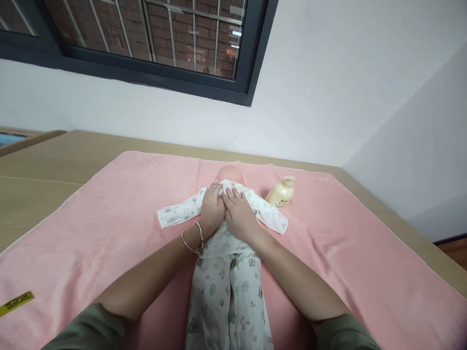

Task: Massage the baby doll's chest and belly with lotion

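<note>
A pink towel [109, 214] covers most of the lower frame, spread flat over a tan table [54, 160] that shows along the left and right edges. On the towel, at the centre of the frame, lies a baby doll [229, 173] on its back, head toward the wall and legs running down to the bottom edge. It wears a white suit printed with small green and pink figures; the sleeves [175, 214] lie spread out flat to either side, and the trousers hang loose and wrinkled over the legs. Only the bare, pale top of the head shows above the collar.

Both hands rest palm-down on the doll's chest, side by side and touching. The left hand [212, 206], with two thin bangles [193, 238] at the wrist, lies flat with fingers extended toward the collar, gripping nothing. The right hand [239, 214] likewise presses flat, fingers open on the cloth.

Just right of the doll's shoulder, a cream pump bottle [280, 192] lies tilted on the towel. A yellow strip [16, 303] lies at the lower left.
</note>
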A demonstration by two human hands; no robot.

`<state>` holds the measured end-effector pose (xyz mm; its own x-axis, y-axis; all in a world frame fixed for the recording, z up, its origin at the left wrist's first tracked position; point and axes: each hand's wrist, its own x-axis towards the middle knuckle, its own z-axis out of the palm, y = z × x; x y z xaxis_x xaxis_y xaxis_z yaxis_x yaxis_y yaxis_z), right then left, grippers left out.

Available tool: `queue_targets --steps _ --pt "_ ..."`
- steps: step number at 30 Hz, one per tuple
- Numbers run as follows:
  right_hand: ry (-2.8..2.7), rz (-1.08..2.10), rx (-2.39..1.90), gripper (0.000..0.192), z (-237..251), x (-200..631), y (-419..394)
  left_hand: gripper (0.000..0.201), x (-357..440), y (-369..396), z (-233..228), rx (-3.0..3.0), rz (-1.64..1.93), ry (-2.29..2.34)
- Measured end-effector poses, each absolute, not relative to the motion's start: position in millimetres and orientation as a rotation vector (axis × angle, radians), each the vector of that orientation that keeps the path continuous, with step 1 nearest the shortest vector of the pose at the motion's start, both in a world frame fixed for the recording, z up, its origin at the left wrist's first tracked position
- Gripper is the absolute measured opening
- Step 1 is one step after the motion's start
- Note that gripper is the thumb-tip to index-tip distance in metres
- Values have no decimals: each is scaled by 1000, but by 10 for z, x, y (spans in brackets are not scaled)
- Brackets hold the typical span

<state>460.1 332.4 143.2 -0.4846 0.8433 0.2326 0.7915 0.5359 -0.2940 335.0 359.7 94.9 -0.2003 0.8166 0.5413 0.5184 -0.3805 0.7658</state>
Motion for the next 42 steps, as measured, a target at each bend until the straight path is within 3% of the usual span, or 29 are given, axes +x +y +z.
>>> queue_targets --steps 6,14,19,27,35,42 --pt "-2269 359 -1415 52 1443 4841 3656 47 3372 3595 921 1801 1615 1564" --pt "-2367 90 -1447 51 1427 4615 3320 45 3357 3590 969 1802 1609 1570" --pt "-2416 217 -1318 51 1436 4610 3331 45 3344 3597 960 1819 1590 1567" --pt "-2177 299 -1571 58 1411 4855 3658 42 3379 3530 962 1838 1530 1644" --pt "-2136 -61 -1845 49 1443 4626 3319 49 3321 3603 1042 2124 1142 1803" --pt "-2210 93 -1734 53 1435 4656 3317 50 3265 3633 1115 2255 914 1873"
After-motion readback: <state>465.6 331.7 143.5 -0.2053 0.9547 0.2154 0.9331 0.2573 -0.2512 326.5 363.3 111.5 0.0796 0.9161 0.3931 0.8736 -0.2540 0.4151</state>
